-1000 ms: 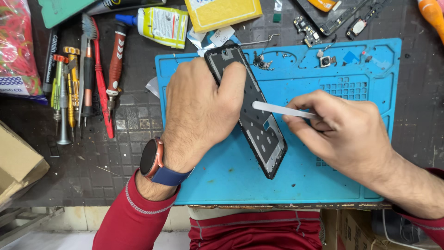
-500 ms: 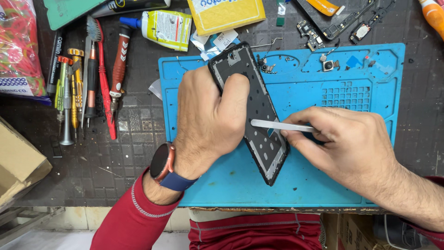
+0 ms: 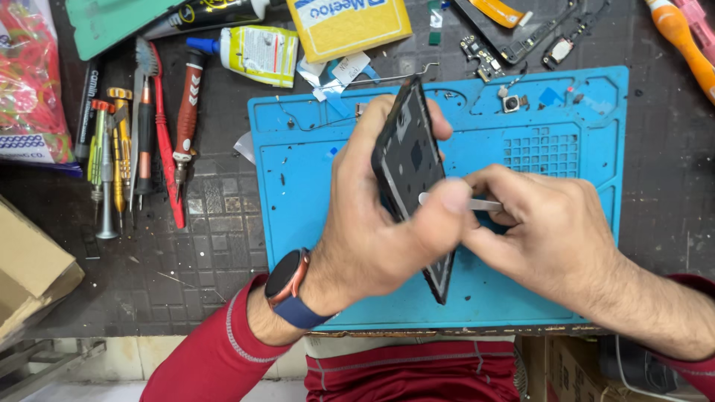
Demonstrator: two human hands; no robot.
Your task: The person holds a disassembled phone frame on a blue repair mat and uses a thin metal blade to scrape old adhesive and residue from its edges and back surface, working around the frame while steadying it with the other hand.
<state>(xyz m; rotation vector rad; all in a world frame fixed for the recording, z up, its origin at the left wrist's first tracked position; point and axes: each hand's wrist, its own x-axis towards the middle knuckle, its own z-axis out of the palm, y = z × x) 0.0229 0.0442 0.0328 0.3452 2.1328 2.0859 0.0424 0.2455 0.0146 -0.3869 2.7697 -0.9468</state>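
Gripping the phone frame edgewise at centre frame, my left hand is closed; right hand pinches a white spudger. Thin, rigid, likely fragile; hold by edges.

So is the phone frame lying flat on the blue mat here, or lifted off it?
Lifted and tilted on edge: the left hand grips the phone frame above the blue mat, only its lower corner near it.

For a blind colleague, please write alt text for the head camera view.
The left hand holds a black phone frame tilted above a blue work mat, while the right hand presses a thin white tool against it. Screwdrivers lie left.
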